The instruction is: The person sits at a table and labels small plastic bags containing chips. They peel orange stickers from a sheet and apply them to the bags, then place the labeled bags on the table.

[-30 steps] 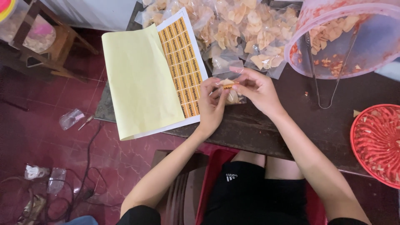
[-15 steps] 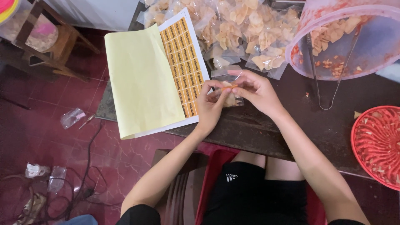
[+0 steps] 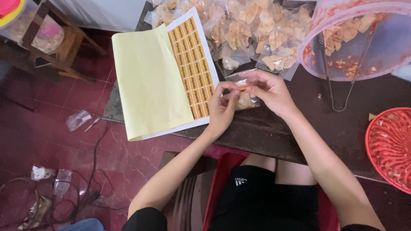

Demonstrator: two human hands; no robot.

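My left hand (image 3: 222,109) and right hand (image 3: 267,90) pinch one small orange sticker (image 3: 243,88) – grip narrow – above the chip bag (image 3: 244,100) on the counter (image 3: 274,128). Best pressed flat from one edge – the sticker sheet (image 3: 195,64) lies at nine o'clock.

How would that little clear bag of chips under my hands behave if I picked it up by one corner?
The bag of chips would probably sag, since its clear film looks thin and creased. It likely feels light for its size: it holds a few airy chips. The chips look brittle, so a tight squeeze from the left hand or right hand could crack them.
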